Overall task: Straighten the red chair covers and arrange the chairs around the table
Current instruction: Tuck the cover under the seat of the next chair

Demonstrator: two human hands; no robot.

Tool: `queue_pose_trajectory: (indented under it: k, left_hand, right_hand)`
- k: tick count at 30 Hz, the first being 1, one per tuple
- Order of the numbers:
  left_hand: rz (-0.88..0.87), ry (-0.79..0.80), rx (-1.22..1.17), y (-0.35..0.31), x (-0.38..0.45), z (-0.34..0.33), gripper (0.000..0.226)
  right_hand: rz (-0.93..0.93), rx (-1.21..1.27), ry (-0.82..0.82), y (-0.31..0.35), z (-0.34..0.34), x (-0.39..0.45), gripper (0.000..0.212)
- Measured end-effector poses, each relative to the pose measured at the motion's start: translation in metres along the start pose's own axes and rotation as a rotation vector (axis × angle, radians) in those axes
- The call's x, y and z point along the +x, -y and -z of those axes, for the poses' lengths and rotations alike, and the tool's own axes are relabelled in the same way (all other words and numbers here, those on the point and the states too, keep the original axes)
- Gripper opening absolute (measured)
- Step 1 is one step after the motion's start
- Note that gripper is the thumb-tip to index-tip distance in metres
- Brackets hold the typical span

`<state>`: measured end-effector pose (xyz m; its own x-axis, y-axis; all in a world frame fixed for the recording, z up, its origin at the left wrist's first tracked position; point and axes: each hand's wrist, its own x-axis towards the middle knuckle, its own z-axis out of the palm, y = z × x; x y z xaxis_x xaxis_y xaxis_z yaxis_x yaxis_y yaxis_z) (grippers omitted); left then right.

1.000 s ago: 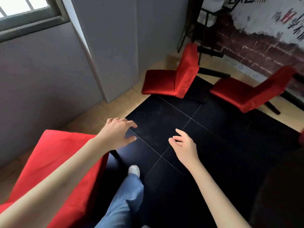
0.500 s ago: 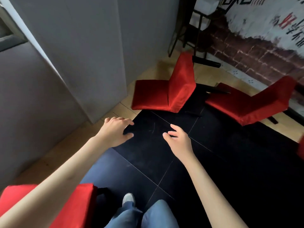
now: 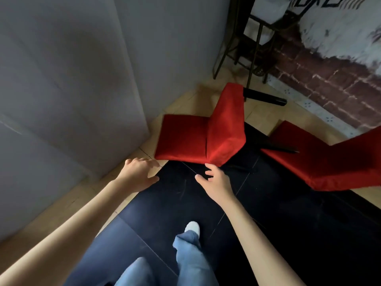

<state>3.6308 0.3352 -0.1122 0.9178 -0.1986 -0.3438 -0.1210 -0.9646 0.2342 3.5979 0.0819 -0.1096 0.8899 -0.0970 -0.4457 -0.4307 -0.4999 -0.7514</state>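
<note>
A chair in a red cover (image 3: pixel 198 139) lies tipped over on the floor ahead, its black legs (image 3: pixel 266 98) pointing right. A second red-covered chair (image 3: pixel 329 159) lies tipped at the right, partly cut off by the frame edge. My left hand (image 3: pixel 138 174) reaches out with relaxed, spread fingers just short of the near chair's lower left corner and holds nothing. Also empty, my right hand (image 3: pixel 216 182) has its fingertips at the chair's lower edge; whether they touch the fabric is unclear.
A grey wall panel (image 3: pixel 72 89) juts out at the left, close to the near chair. Black floor tiles (image 3: pixel 169 207) lie underfoot, tan tiles beside them. A dark metal-framed stand (image 3: pixel 253 44) and a brick wall (image 3: pixel 321 79) are behind. My legs and white shoe (image 3: pixel 191 227) are below.
I have stepped forward: the near tipped chair is now close to both hands. The red chair that was at the lower left has dropped out of view.
</note>
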Motion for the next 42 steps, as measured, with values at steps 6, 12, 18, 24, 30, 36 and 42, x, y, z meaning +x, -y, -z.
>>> queue_pose_trajectory:
  k: [6,12,18,24,30,36,42]
  left_hand:
    - [0.125,0.094,-0.053,0.006,0.098,-0.005,0.043]
    - [0.189,0.212,-0.072,0.05,0.196,-0.024,0.052]
    - [0.187,0.326,-0.027,0.095,0.313,-0.052,0.059]
    - [0.197,0.406,0.022,0.132,0.395,-0.119,0.057]
    - [0.257,0.493,0.045,0.161,0.433,-0.229,0.066]
    - [0.161,0.382,0.142,0.178,0.471,-0.334,0.066]
    - [0.39,0.377,0.013,0.192,0.49,-0.431,0.088]
  right_hand:
    - [-0.054,-0.065,0.091,0.013,0.006,0.099,0.059]
    - [-0.177,-0.145,0.116,0.006,-0.012,0.188,0.063]
    - [-0.3,-0.231,0.09,-0.01,-0.044,0.287,0.065]
    - [-0.343,-0.257,0.113,-0.048,-0.096,0.384,0.061]
    - [-0.406,-0.274,0.129,-0.13,-0.148,0.45,0.065]
    - [-0.413,-0.255,0.041,-0.227,-0.205,0.505,0.068]
    - [-0.359,-0.253,-0.229,-0.298,-0.26,0.541,0.067]
